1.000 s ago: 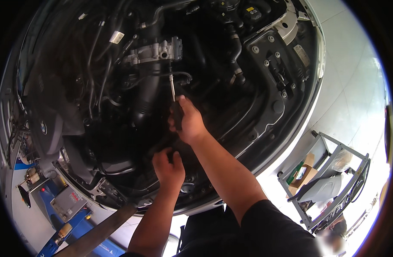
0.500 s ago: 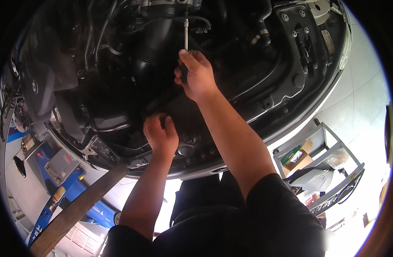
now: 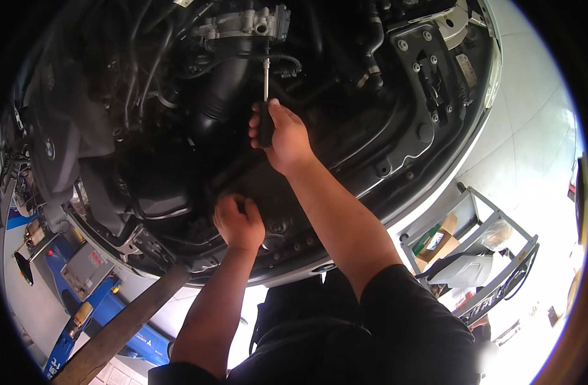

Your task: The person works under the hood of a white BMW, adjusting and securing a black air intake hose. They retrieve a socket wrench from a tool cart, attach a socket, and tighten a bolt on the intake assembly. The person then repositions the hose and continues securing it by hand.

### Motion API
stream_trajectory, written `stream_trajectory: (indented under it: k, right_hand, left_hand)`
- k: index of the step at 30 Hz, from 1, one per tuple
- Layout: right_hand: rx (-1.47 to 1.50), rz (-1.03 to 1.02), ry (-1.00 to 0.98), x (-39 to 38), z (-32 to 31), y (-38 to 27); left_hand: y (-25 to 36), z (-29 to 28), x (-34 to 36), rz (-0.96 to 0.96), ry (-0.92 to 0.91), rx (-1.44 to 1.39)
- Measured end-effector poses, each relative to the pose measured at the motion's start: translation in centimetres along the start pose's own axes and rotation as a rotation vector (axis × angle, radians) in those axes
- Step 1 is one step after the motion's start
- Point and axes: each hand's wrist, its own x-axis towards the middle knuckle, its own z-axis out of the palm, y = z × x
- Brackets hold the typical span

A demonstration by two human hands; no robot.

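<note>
My right hand (image 3: 287, 136) is closed around the black handle of a screwdriver-like driver (image 3: 266, 80), thumb lying along the top of the handle. Its bright metal shaft points away from me, with a wider, socket-like end close to a thin corrugated black hose and just below a silver metal housing (image 3: 242, 27). What the tip touches is too dark to tell. A wide black air duct (image 3: 222, 96) runs down from the housing, left of the driver. My left hand (image 3: 240, 222) hovers or rests over the front of the engine bay, fingers curled and thumb bent; its fingertips are hidden.
The black engine cover (image 3: 55, 144) lies at the left. A black bracket with bolts (image 3: 428, 77) sits at the right of the bay. Beyond the car's front edge stand a grey metal cart (image 3: 499, 205) with a cardboard box (image 3: 439, 244), and blue equipment (image 3: 136, 340) at lower left.
The view has shifted, so the engine bay sits lower and further left. My right hand has turned on the driver, showing more of its black handle. My left hand keeps its curled pose.
</note>
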Motion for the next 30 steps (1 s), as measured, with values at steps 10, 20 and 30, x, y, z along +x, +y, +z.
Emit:
stream_trajectory:
  k: [10,20,30]
  right_hand:
    - [0.046,0.009,0.084,0.6,-0.2,0.0]
    - [-0.154,-0.045,0.01,0.2,-0.2,0.4]
    - [-0.109,-0.06,0.016,-0.2,0.5,-0.1]
  left_hand:
    - [0.9,-0.3,-0.1,0.097,-0.001,0.023]
    - [0.4,-0.4,-0.4,0.084,0.008,0.014]
    - [0.8,-0.3,-0.3,0.003,0.032,0.043]
